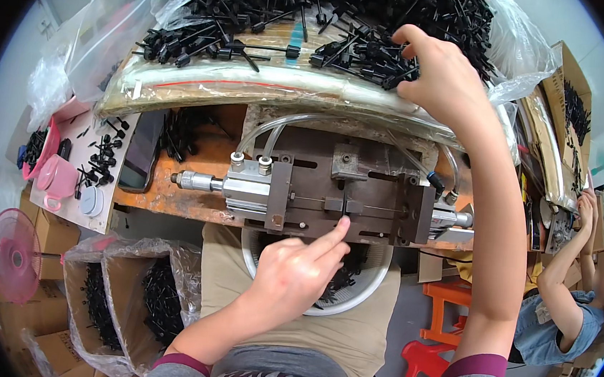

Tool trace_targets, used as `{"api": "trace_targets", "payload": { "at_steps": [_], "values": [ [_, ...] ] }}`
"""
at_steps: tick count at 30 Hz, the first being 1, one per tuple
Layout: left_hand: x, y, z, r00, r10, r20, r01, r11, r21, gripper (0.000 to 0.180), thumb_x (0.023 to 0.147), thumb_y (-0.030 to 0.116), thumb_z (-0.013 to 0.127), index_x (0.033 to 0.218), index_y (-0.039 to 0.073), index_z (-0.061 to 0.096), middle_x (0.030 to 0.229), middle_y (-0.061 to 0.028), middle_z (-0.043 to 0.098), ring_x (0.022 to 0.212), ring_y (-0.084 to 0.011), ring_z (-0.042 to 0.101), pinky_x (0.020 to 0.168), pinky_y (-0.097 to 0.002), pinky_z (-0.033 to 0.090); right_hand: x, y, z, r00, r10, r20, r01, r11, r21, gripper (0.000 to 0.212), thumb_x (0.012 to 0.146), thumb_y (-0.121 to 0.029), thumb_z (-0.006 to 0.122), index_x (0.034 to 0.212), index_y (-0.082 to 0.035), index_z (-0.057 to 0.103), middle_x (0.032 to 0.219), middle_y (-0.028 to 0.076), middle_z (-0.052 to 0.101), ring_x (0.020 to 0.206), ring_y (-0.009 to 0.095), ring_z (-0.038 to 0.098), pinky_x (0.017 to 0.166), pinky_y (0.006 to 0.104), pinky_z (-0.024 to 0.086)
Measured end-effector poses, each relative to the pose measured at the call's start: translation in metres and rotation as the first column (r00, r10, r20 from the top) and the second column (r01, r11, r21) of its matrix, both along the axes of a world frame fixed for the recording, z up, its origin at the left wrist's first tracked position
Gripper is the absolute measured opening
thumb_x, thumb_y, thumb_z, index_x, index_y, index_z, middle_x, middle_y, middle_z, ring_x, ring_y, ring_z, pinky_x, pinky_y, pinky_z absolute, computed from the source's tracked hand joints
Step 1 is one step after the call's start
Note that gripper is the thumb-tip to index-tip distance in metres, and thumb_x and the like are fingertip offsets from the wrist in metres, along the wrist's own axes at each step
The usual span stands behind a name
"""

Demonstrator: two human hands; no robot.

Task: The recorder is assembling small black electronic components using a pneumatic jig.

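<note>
Has two silver cylinders (248, 187) flanking pointing left hand (294, 274), cannot tell whether gripping; has uncountable black parts (367, 54) beside wide-parted right hand (445, 75).

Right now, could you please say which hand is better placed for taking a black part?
Probably the right hand: it is open at the heap of black plastic parts, while the left hand is at the metal fixture.
</note>
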State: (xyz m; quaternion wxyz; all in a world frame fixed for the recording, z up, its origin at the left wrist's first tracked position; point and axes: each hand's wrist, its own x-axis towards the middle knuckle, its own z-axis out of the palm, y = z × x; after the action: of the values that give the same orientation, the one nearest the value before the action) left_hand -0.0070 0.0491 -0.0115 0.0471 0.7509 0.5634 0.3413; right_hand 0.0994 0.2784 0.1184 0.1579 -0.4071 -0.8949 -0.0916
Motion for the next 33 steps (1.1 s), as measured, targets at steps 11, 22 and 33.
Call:
{"api": "trace_targets", "payload": {
  "at_steps": [11,22,33],
  "values": [
    [-0.009,-0.049,-0.019,0.958,-0.223,0.178,0.248,0.959,-0.134,0.029,0.077,0.021,0.078,0.103,0.01,0.072,0.117,-0.0045,0.069,0.06,-0.0191,0.065,0.057,-0.028,0.054,-0.004,0.031,-0.004,0.99,-0.017,0.141,0.024,0.999,-0.044,0.062,0.073,-0.015,0.071,0.129,-0.015,0.047,0.116,0.017,0.063,0.114,0.034,0.058,0.094,0.0445,0.049],
    [-0.006,-0.056,-0.026,0.938,-0.294,0.184,0.327,0.926,-0.189,0.051,0.082,0.026,0.073,0.13,0.015,0.06,0.114,-0.0037,0.069,0.066,-0.0204,0.067,0.06,-0.0289,0.055,0.015,0.042,-0.004,0.981,0.193,0.022,-0.194,0.979,0.064,0.052,0.076,-0.007,0.069,0.124,-0.016,0.053,0.088,0.012,0.067,0.084,0.03,0.064,0.077,0.0408,0.051],
    [-0.009,-0.057,-0.025,0.939,-0.305,0.159,0.336,0.913,-0.233,0.058,0.083,0.027,0.072,0.137,0.015,0.054,0.108,-0.0022,0.07,0.066,-0.0189,0.067,0.059,-0.0283,0.054,0.049,0.054,0.016,0.942,0.091,-0.324,-0.19,0.939,-0.288,0.02,0.089,-0.014,0.066,0.108,-0.009,0.067,0.075,0.0,0.064,0.063,0.007,0.055,0.061,0.0248,0.047]
  ]
}}
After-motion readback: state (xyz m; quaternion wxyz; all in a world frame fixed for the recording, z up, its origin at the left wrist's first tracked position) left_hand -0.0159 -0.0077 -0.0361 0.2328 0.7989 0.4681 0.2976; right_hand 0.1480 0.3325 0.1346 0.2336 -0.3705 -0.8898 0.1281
